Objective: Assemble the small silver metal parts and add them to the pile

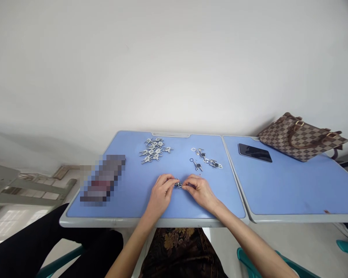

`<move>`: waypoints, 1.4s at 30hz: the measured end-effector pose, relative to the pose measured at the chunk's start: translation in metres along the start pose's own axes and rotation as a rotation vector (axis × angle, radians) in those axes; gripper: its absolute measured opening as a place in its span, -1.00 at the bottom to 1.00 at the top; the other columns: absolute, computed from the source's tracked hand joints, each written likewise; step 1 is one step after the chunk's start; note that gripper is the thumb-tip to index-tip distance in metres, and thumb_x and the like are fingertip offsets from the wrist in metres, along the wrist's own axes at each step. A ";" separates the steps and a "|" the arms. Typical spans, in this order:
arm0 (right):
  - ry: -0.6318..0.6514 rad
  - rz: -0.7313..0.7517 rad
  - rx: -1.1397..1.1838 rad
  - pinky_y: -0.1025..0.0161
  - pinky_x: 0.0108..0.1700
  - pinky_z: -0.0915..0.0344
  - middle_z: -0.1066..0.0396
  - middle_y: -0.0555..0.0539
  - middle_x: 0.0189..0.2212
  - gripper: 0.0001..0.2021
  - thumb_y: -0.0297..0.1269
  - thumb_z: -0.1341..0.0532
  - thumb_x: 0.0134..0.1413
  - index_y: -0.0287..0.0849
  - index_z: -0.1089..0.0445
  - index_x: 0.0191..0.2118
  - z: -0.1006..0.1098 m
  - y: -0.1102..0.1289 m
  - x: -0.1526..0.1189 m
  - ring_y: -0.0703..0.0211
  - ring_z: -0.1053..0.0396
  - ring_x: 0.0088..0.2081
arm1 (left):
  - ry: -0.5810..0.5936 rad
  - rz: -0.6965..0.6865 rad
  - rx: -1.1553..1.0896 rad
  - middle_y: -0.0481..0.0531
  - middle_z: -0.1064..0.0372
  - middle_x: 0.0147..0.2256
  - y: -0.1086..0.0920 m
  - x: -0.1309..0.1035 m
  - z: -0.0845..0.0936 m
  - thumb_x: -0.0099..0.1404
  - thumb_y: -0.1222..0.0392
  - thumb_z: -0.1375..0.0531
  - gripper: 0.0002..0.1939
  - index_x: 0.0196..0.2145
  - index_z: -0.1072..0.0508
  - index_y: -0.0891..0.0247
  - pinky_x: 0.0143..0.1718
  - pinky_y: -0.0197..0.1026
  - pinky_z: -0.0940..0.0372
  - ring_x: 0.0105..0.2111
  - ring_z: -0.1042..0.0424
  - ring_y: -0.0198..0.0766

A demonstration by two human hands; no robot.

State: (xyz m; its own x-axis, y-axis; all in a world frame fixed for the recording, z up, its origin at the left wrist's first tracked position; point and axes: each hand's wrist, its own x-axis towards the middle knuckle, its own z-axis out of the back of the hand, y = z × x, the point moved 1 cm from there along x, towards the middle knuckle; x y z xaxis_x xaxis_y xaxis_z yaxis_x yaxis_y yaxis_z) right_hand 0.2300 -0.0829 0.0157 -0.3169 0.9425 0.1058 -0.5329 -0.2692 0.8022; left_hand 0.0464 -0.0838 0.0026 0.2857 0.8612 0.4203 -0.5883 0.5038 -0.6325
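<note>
Between my fingertips, close to the front of the blue table (127, 189), is a small silvery metal piece (178, 185), too small to make out fully. My left hand (162, 188) pinches it from the left. From the right, my right hand (199, 189) has thumb and fingers closed at the same piece. Beyond my left hand lies a pile of similar metal pieces with rings and stems (156, 148). Past my right hand, loose parts are spread out, among them a metal piece with a dark round centre (198, 165) and a dark ring (191, 160).
A black phone (254, 153) and a brown checkered handbag (303, 137) rest on the adjoining right table (301, 189). At the left edge lies a blurred-out flat object (104, 179). A person's black-clothed leg (46, 235) is at lower left. A white wall (174, 69) stands behind.
</note>
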 end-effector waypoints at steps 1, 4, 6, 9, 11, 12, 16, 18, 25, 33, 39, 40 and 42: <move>-0.008 -0.019 -0.001 0.32 -0.20 -0.27 -0.46 0.01 -0.34 -0.89 -0.41 -0.23 0.16 -0.13 -0.51 -0.33 0.000 0.000 0.001 0.26 -0.38 -0.33 | 0.002 0.003 0.000 0.05 -0.39 -0.21 0.000 0.000 -0.001 0.39 0.34 -0.01 -0.71 -0.18 -0.53 0.16 -0.12 -0.13 -0.35 -0.16 -0.38 -0.20; -0.028 -0.094 0.011 0.32 -0.23 -0.24 -0.47 0.01 -0.37 -0.90 -0.40 -0.23 0.13 -0.14 -0.51 -0.36 -0.002 -0.001 0.005 0.25 -0.37 -0.35 | 0.014 0.013 -0.010 0.05 -0.39 -0.20 0.002 -0.001 -0.002 0.39 0.33 -0.02 -0.72 -0.16 -0.51 0.16 -0.10 -0.11 -0.35 -0.15 -0.38 -0.19; -0.035 -0.149 0.026 0.33 -0.27 -0.23 -0.47 0.01 -0.40 -0.90 -0.38 -0.24 0.11 -0.14 -0.51 -0.37 -0.003 -0.001 0.008 0.25 -0.36 -0.37 | 0.023 0.020 -0.013 0.06 -0.39 -0.18 0.002 -0.001 -0.002 0.38 0.35 -0.02 -0.72 -0.12 -0.49 0.17 -0.09 -0.11 -0.35 -0.13 -0.38 -0.19; -0.016 -0.212 0.037 0.34 -0.34 -0.18 -0.43 0.04 -0.47 -0.89 -0.32 -0.23 0.11 -0.16 -0.49 -0.38 -0.004 0.001 0.015 0.26 -0.31 -0.43 | 0.015 0.034 -0.002 0.07 -0.39 -0.13 0.001 -0.002 0.000 0.29 0.46 0.00 -0.62 -0.06 -0.46 0.18 -0.06 -0.09 -0.35 -0.09 -0.37 -0.19; 0.022 -0.245 0.019 0.35 -0.39 -0.14 -0.38 0.07 -0.54 -0.86 -0.28 -0.22 0.11 -0.16 -0.47 -0.42 -0.004 0.002 0.019 0.28 -0.26 -0.49 | 0.016 0.041 0.015 0.08 -0.37 -0.09 0.000 -0.003 0.001 0.20 0.53 0.00 -0.52 -0.02 -0.44 0.18 -0.03 -0.07 -0.34 -0.06 -0.36 -0.17; 0.040 -0.260 0.002 0.35 -0.41 -0.11 -0.35 0.08 -0.56 -0.83 -0.26 -0.21 0.12 -0.16 -0.46 -0.44 -0.004 0.003 0.020 0.29 -0.23 -0.51 | 0.023 0.041 0.024 0.08 -0.37 -0.08 -0.001 -0.003 0.000 0.16 0.54 0.00 -0.48 -0.01 -0.43 0.17 -0.02 -0.06 -0.34 -0.05 -0.36 -0.17; 0.069 -0.288 -0.072 0.34 -0.43 -0.07 -0.29 0.09 -0.61 -0.78 -0.20 -0.20 0.14 -0.17 -0.42 -0.48 0.001 0.005 0.024 0.29 -0.18 -0.52 | 0.051 0.033 0.051 0.08 -0.36 -0.08 -0.003 -0.005 -0.001 0.15 0.52 -0.06 -0.51 -0.01 -0.42 0.16 0.00 -0.03 -0.33 -0.05 -0.35 -0.14; 0.068 -0.272 -0.113 0.34 -0.42 -0.07 -0.30 0.08 -0.60 -0.76 -0.21 -0.18 0.16 -0.16 -0.42 -0.48 0.006 0.005 0.023 0.28 -0.19 -0.51 | 0.051 0.026 0.069 0.09 -0.37 -0.08 -0.004 -0.005 -0.002 0.21 0.46 -0.10 -0.59 -0.03 -0.42 0.16 -0.01 -0.03 -0.33 -0.06 -0.36 -0.13; 0.179 -0.182 -0.305 0.32 -0.37 -0.10 -0.43 0.01 -0.42 -0.84 -0.18 -0.29 0.08 -0.13 -0.44 -0.26 0.014 0.006 0.011 0.22 -0.32 -0.41 | 0.092 0.032 0.090 0.07 -0.37 -0.11 -0.002 -0.002 -0.003 0.30 0.31 -0.18 -0.79 -0.10 -0.39 0.17 -0.05 -0.05 -0.33 -0.09 -0.36 -0.12; 0.175 -0.098 -0.402 0.29 -0.30 -0.14 -0.46 -0.06 -0.28 -0.93 -0.33 -0.16 0.22 -0.14 -0.38 -0.21 -0.003 -0.001 0.007 0.16 -0.40 -0.29 | 0.115 0.052 0.041 0.05 -0.37 -0.14 0.005 0.001 -0.003 0.34 0.31 -0.14 -0.90 -0.18 -0.37 0.20 -0.05 -0.10 -0.34 -0.09 -0.37 -0.17; 0.153 -0.065 -0.377 0.30 -0.30 -0.14 -0.46 -0.04 -0.30 -0.95 -0.35 -0.17 0.22 -0.15 -0.37 -0.23 -0.003 -0.007 0.006 0.18 -0.40 -0.31 | 0.172 0.037 0.029 0.05 -0.39 -0.12 0.006 0.005 0.003 0.32 0.33 -0.15 -0.84 -0.15 -0.42 0.19 -0.04 -0.09 -0.35 -0.09 -0.39 -0.18; 0.148 -0.066 -0.374 0.30 -0.30 -0.14 -0.45 -0.03 -0.30 -0.95 -0.36 -0.17 0.22 -0.14 -0.37 -0.23 -0.003 -0.007 0.006 0.19 -0.40 -0.32 | 0.181 0.035 0.033 0.05 -0.38 -0.11 0.007 0.006 0.003 0.31 0.32 -0.15 -0.82 -0.12 -0.41 0.18 -0.03 -0.08 -0.35 -0.08 -0.39 -0.17; 0.138 -0.069 -0.371 0.30 -0.31 -0.14 -0.45 -0.02 -0.31 -0.96 -0.37 -0.18 0.21 -0.14 -0.37 -0.23 -0.003 -0.006 0.005 0.20 -0.39 -0.34 | 0.192 0.031 0.043 0.06 -0.37 -0.07 0.007 0.006 0.004 0.31 0.31 -0.17 -0.76 -0.06 -0.40 0.17 0.00 -0.07 -0.34 -0.04 -0.38 -0.16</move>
State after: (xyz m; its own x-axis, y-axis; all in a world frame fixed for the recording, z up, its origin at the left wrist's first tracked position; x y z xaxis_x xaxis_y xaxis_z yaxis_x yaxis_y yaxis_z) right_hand 0.2290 -0.0769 0.0091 -0.3593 0.9323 -0.0407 -0.7957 -0.2833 0.5353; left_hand 0.0408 -0.0751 0.0031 0.4036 0.8752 0.2667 -0.6299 0.4772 -0.6128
